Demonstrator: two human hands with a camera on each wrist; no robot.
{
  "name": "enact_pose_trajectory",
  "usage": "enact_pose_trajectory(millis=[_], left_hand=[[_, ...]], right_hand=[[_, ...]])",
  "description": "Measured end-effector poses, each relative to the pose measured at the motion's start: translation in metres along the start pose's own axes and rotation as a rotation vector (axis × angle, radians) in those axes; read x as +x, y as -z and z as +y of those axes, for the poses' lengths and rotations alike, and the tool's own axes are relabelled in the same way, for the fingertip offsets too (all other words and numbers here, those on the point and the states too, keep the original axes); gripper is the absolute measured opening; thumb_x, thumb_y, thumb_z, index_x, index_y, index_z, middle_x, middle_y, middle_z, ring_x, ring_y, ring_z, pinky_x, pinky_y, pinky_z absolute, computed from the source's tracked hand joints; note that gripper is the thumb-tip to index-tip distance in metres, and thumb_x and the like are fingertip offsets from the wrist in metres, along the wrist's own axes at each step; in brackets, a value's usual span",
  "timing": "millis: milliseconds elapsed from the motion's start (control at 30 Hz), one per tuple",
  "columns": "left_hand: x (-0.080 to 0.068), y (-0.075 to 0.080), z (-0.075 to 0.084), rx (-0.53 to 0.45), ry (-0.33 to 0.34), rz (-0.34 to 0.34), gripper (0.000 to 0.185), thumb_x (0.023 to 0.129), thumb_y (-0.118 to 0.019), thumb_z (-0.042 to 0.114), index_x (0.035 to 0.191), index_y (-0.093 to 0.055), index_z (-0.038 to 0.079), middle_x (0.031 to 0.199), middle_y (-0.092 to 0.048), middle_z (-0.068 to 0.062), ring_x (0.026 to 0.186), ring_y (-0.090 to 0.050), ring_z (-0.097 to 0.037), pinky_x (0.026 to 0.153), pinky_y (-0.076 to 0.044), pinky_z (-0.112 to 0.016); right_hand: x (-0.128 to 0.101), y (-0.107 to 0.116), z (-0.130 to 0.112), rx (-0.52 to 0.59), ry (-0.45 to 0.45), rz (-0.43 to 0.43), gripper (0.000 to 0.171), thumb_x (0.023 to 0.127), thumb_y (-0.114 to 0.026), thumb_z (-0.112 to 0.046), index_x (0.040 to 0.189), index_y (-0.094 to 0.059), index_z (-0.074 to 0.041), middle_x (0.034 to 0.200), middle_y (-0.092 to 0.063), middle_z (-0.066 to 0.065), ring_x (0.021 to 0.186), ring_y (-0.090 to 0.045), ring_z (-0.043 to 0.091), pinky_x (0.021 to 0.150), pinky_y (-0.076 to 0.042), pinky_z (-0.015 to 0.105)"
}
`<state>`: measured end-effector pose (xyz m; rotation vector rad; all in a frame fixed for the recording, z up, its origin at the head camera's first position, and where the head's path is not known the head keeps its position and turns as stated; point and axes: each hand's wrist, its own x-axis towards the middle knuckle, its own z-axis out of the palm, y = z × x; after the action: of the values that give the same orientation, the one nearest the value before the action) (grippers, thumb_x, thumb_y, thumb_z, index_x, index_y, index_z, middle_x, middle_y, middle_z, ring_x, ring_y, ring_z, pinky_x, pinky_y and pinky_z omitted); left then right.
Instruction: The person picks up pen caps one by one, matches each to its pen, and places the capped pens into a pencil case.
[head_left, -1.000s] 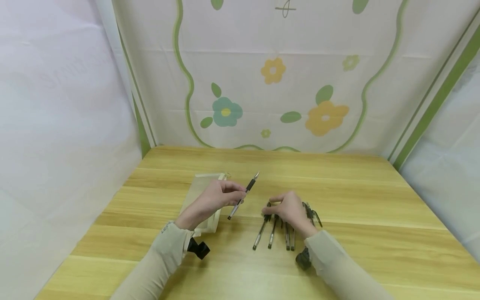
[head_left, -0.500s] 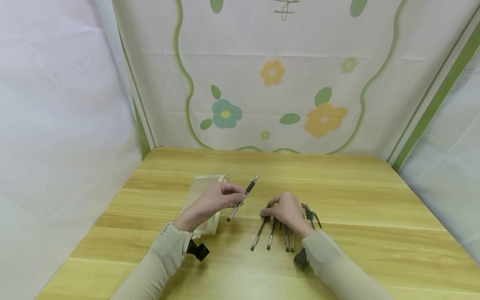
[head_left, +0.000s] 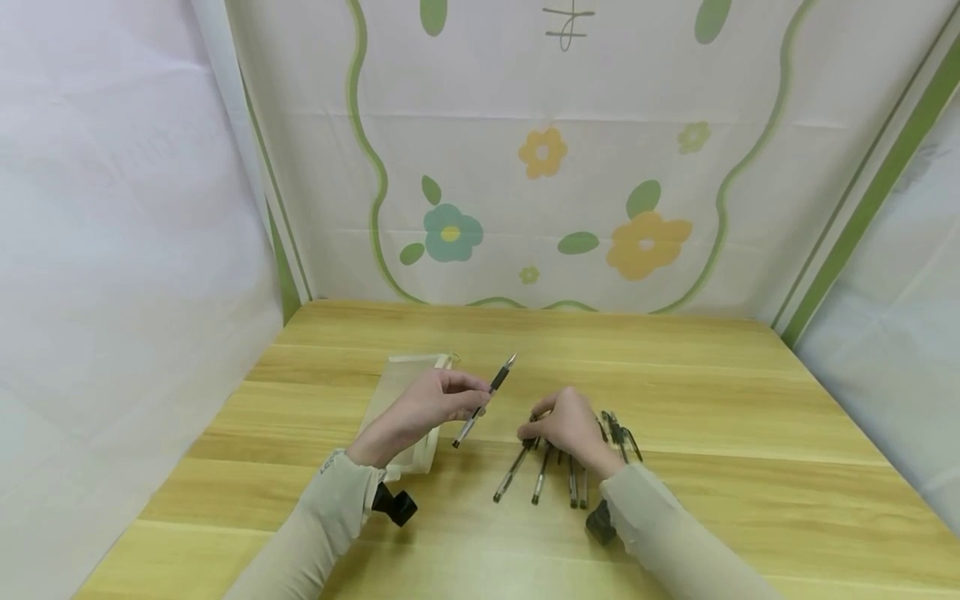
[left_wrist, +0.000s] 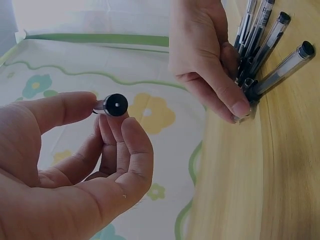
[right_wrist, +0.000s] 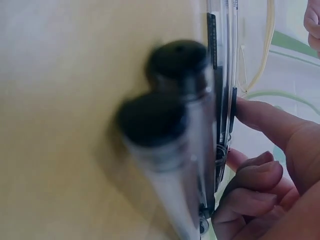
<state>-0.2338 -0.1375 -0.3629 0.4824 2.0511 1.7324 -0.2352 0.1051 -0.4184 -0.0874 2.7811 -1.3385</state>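
My left hand point(head_left: 480, 402) pinches a black-gripped pen point(head_left: 497, 382) between thumb and fingers, holding it above the table with its tip up and to the right. The left wrist view shows this pen's round end point(left_wrist: 116, 105) between those fingers. My right hand point(head_left: 531, 432) lies curled over the upper ends of several clear pens point(head_left: 542, 482) lying side by side on the wooden table point(head_left: 712, 417). Its thumb and forefinger pinch the leftmost pen point(head_left: 510, 473). In the right wrist view the pens point(right_wrist: 170, 125) fill the frame, with curled fingers point(right_wrist: 265, 185) beside them.
A pale drawstring pouch point(head_left: 397, 379) lies flat on the table under my left forearm. Several dark pen parts point(head_left: 621, 429) lie just right of my right hand. A flowered cloth backdrop point(head_left: 570, 167) and white side walls close in the table.
The leftmost pen on the table has swung its lower end to the left under my right hand, which shifted slightly left. My left hand keeps its pen almost still.
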Motion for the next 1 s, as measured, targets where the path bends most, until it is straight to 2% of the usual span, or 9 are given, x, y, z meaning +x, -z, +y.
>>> enact_pose_trajectory(millis=[167, 333, 433, 567, 733, 833, 1000], left_hand=[[0.000, 0.000, -0.001, -0.005, -0.003, -0.002, 0.031, 0.093, -0.070, 0.027, 0.117, -0.069, 0.006, 0.115, -0.066, -0.010, 0.104, -0.063, -0.025, 0.092, -0.050, -0.037], [0.001, 0.001, -0.001, -0.005, -0.010, -0.002, 0.032, 0.094, -0.070, 0.026, 0.117, -0.068, 0.005, 0.113, -0.066, -0.010, 0.103, -0.063, -0.025, 0.092, -0.050, -0.037], [0.001, 0.001, -0.001, -0.009, -0.013, -0.003, 0.032, 0.094, -0.069, 0.025, 0.117, -0.068, 0.003, 0.112, -0.066, -0.011, 0.103, -0.063, -0.026, 0.092, -0.050, -0.037], [0.001, 0.000, -0.001, -0.015, -0.023, -0.002, 0.032, 0.095, -0.069, 0.023, 0.117, -0.067, 0.001, 0.111, -0.066, -0.012, 0.102, -0.063, -0.026, 0.091, -0.051, -0.037], [0.001, -0.002, -0.001, -0.027, -0.024, 0.008, 0.030, 0.094, -0.069, 0.021, 0.116, -0.067, 0.000, 0.109, -0.066, -0.012, 0.099, -0.063, -0.025, 0.089, -0.051, -0.036], [0.001, -0.003, -0.001, -0.037, -0.020, 0.010, 0.029, 0.094, -0.070, 0.020, 0.115, -0.068, 0.000, 0.108, -0.067, -0.012, 0.098, -0.063, -0.025, 0.089, -0.052, -0.037], [0.000, -0.006, -0.002, -0.055, -0.022, 0.002, 0.028, 0.094, -0.069, 0.019, 0.114, -0.067, 0.000, 0.109, -0.066, -0.013, 0.098, -0.063, -0.025, 0.089, -0.052, -0.039]], right_hand=[[0.001, 0.002, 0.001, 0.046, -0.010, 0.022, 0.039, 0.072, -0.089, -0.022, 0.101, -0.075, 0.000, 0.106, -0.070, 0.012, 0.068, -0.057, 0.018, 0.062, -0.051, 0.035], [0.000, 0.004, 0.000, 0.101, -0.016, 0.053, 0.041, 0.076, -0.087, -0.027, 0.106, -0.075, -0.003, 0.105, -0.071, 0.006, 0.090, -0.064, 0.021, 0.073, -0.055, 0.041], [0.000, 0.005, 0.000, 0.174, -0.025, 0.071, 0.042, 0.076, -0.087, -0.025, 0.108, -0.074, -0.001, 0.098, -0.072, 0.007, 0.082, -0.068, 0.024, 0.069, -0.057, 0.041], [0.001, 0.006, 0.001, 0.351, -0.040, 0.065, 0.047, 0.078, -0.086, -0.021, 0.115, -0.068, 0.002, 0.090, -0.072, 0.010, 0.072, -0.069, 0.030, 0.060, -0.057, 0.039], [0.001, 0.012, 0.001, 0.663, -0.100, 0.007, 0.049, 0.082, -0.081, -0.010, 0.126, -0.060, -0.001, 0.096, -0.072, 0.016, 0.084, -0.070, 0.033, 0.070, -0.058, 0.041], [-0.001, 0.017, -0.001, 0.775, -0.149, -0.003, 0.049, 0.083, -0.079, -0.007, 0.128, -0.058, -0.004, 0.099, -0.072, 0.015, 0.086, -0.068, 0.028, 0.074, -0.057, 0.036], [-0.007, 0.025, -0.004, 0.932, -0.199, -0.009, 0.047, 0.088, -0.074, -0.008, 0.130, -0.053, -0.004, 0.101, -0.068, 0.009, 0.082, -0.064, 0.017, 0.071, -0.052, 0.027]])
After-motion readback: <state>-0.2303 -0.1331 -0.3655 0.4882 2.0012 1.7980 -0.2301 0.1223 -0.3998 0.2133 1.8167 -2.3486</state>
